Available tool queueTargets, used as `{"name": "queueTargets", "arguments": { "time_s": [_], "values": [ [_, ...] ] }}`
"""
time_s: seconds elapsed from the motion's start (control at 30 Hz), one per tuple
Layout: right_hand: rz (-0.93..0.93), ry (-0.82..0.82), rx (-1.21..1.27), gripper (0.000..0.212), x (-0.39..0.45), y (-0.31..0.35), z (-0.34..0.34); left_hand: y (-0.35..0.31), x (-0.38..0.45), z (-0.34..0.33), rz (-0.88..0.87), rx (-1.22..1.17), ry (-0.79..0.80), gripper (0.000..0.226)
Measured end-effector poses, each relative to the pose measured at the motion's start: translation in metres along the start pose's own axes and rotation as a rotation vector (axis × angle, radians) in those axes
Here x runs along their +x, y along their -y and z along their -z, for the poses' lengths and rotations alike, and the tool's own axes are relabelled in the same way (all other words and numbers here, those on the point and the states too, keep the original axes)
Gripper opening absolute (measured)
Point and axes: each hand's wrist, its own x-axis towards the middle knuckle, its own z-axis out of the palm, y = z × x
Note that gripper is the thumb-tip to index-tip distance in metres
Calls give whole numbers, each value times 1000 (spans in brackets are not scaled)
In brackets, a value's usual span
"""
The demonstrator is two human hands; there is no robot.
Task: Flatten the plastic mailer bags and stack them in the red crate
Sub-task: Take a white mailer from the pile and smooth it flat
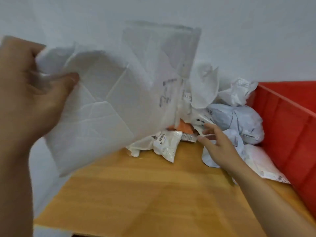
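Note:
My left hand (pixel 32 89) grips the upper left corner of a large white mailer bag (pixel 109 103) and holds it up in the air, blurred by motion. My right hand (pixel 217 139) reaches with spread, fairly straight fingers into a pile of crumpled mailer bags (pixel 239 120) at the back of the table, its fingertips touching one bag's edge. The red crate (pixel 287 120) stands at the right, beside the pile. Its inside is hidden.
The wooden table (pixel 145 194) spreads out below the hands, with its left edge running diagonally. A white wall (pixel 239 31) rises right behind the pile. Small white bags with barcode labels (pixel 165 144) and an orange bag (pixel 183 126) lie at the pile's front.

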Motion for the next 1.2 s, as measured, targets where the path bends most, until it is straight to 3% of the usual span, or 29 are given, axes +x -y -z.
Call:
{"name": "queueTargets", "arguments": {
  "time_s": [0.07,0.17,0.23,0.33,0.43,0.53,0.63,0.7,0.8,0.97,1.07,1.2],
  "values": [
    [23,29,21,30,2,6,-12,-20,-5,-1,-138,91,-67,14],
    [30,48,79,19,1,12,-32,-64,-33,-31,-506,208,-215,19],
    [-6,101,178,18,-4,17,-44,-65,-55,-71,-582,285,-198,18],
    [-77,177,394,27,-15,25,-55,-46,-96,-126,-547,306,-31,24],
    [-180,245,585,47,-21,23,-62,-43,-143,-159,-468,179,198,27],
    [-194,277,573,39,-27,16,-67,-47,-175,-179,-271,-17,356,38],
    [-175,177,541,34,-30,11,-70,-56,-189,-184,-51,-253,389,52],
    [-140,95,497,34,-33,6,-72,-64,-188,-182,221,-417,376,57],
    [24,-3,360,29,-38,-3,-76,-66,-178,-178,480,-384,365,45],
    [334,-30,44,1,-41,-5,-73,-65,-179,-169,234,-296,262,13],
    [403,-68,-88,12,-39,-1,-69,-63,-181,-169,189,-265,203,21],
    [345,-71,-240,31,-38,4,-67,-61,-187,-172,182,-249,166,24]
  ]
}}
